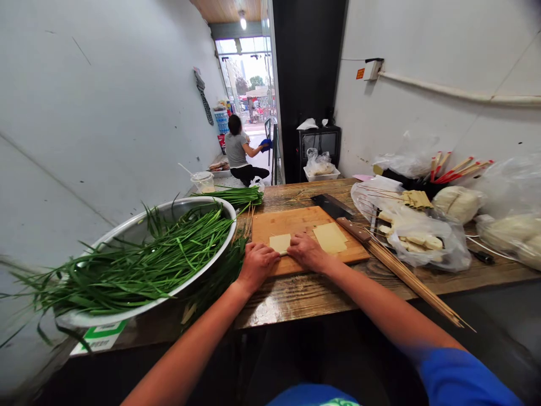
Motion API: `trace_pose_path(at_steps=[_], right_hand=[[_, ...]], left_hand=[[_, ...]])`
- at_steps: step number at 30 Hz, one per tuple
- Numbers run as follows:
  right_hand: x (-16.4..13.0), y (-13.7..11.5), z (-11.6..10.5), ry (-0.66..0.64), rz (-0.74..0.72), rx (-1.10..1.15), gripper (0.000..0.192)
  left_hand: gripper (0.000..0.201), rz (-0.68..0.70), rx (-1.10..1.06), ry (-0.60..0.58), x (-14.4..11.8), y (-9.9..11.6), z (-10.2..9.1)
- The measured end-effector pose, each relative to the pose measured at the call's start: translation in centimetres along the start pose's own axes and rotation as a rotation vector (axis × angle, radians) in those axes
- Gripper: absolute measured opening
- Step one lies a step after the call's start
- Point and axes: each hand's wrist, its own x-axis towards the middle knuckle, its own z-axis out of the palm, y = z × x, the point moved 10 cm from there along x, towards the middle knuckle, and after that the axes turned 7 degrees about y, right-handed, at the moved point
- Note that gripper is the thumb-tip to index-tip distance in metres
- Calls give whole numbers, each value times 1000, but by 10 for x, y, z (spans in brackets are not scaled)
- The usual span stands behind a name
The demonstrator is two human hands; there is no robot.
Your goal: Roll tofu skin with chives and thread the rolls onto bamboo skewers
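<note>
A wooden cutting board (296, 221) lies on the worn wooden table (304, 296). Two pale yellow tofu sheets rest on it: a small one (279, 242) and a larger one (329, 237). My left hand (256, 265) and my right hand (308, 252) sit side by side at the board's near edge, fingers curled onto the near end of the small sheet, which looks rolled under them. A cleaver (338, 213) with a wooden handle lies on the board's far right corner.
A big metal basin (139, 230) of green chives (139, 262) stands at left, with a chive bundle (239, 195) behind. Bamboo skewers (406, 273) jut past the table's front edge. Plastic bags of tofu (422, 239) and dough fill the right. A person sits far down the corridor.
</note>
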Motion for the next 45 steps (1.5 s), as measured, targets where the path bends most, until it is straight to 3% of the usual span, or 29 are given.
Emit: trace_pose_path(at_steps=[7, 12, 16, 24, 31, 34, 39, 41, 45], right_hand=[[-2, 9, -1, 18, 128, 40, 30], [-3, 19, 2, 18, 209, 186, 24], [-4, 21, 3, -24, 223, 205, 23], [2, 25, 11, -114, 178, 253, 25], [3, 42, 19, -135, 335, 458, 16], [3, 47, 22, -165, 406, 516, 15], [8, 51, 30, -262, 424, 513, 14], [9, 50, 30, -263, 403, 507, 14], [6, 46, 25, -249, 389, 458, 16]], left_hand=[[20, -71, -81, -125, 10, -14, 10], [15, -204, -252, -318, 20, -38, 31], [17, -248, -258, -407, 22, -46, 41], [18, -376, -233, -387, 19, -54, 37], [19, -577, -261, -284, 8, -65, 30], [14, -496, -229, -208, 11, -57, 20], [25, -35, -25, -188, 20, -8, 7], [26, 12, 6, -174, 18, -2, 5], [23, -30, -22, -131, 16, -10, 6]])
